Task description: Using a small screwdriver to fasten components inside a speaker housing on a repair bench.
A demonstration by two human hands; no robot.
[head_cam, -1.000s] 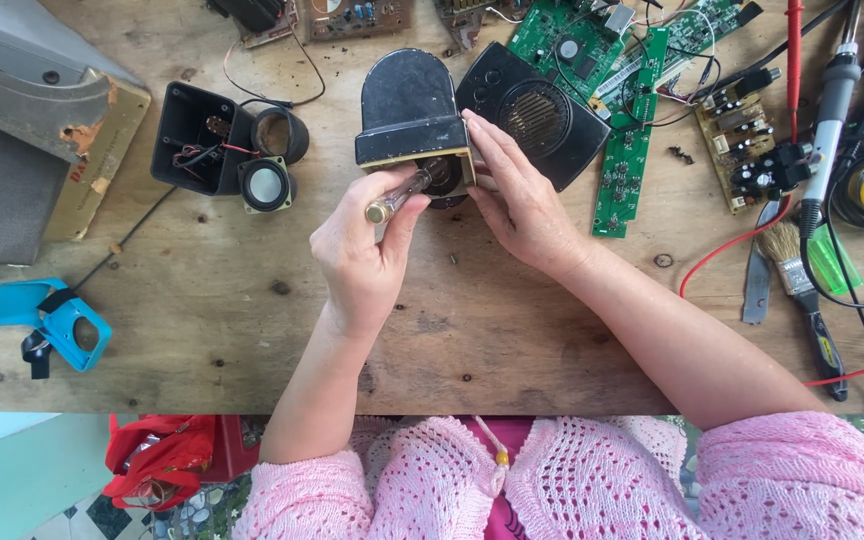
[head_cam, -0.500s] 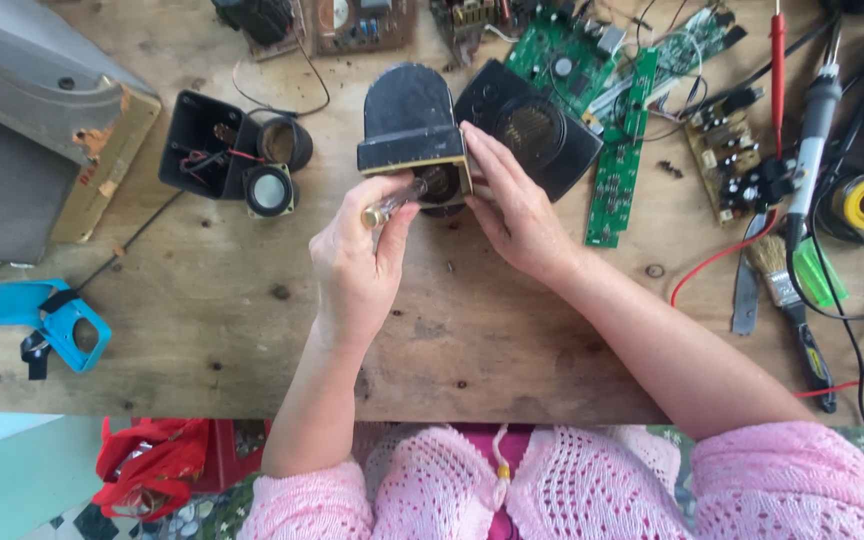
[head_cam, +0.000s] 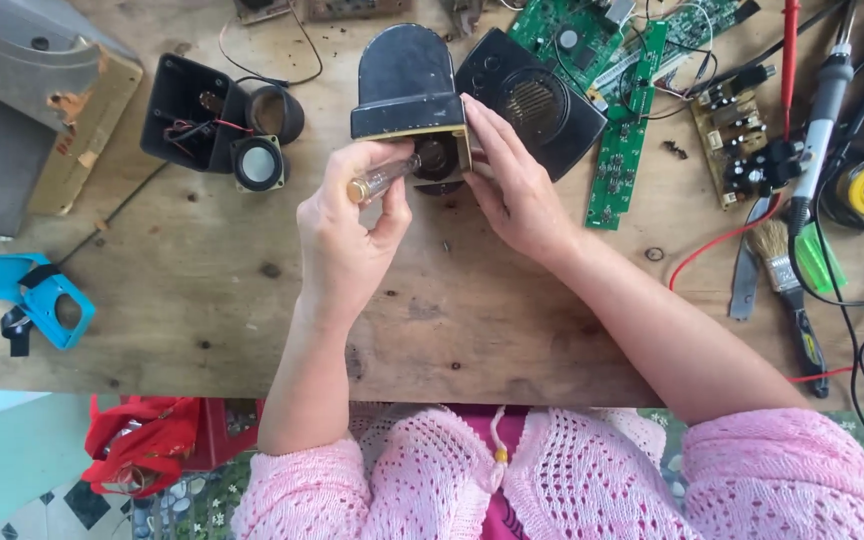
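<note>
My left hand [head_cam: 347, 235] grips a screwdriver [head_cam: 380, 179] with a clear handle and a gold end cap, its tip inside the open front of a black arch-topped speaker box [head_cam: 404, 85]. My right hand [head_cam: 514, 182] holds that box by its right side, fingers flat against its edge and thumb underneath. A round dark speaker cone [head_cam: 439, 158] shows in the opening, partly hidden by the screwdriver. The box stands in the middle of a worn wooden table [head_cam: 212, 280].
A black speaker grille panel [head_cam: 537, 100] lies right of the box, with green circuit boards [head_cam: 622, 130] beyond. An open black housing [head_cam: 184, 112] and small loose speaker [head_cam: 256, 163] lie left. A soldering iron [head_cam: 820, 110], brush [head_cam: 787, 275] and wires crowd the right; a blue holder [head_cam: 37, 295] lies at left.
My left hand has tilted the screwdriver a little, swinging its gold end leftward while the tip stays in the box. The right hand keeps its hold. The view has shifted slightly.
</note>
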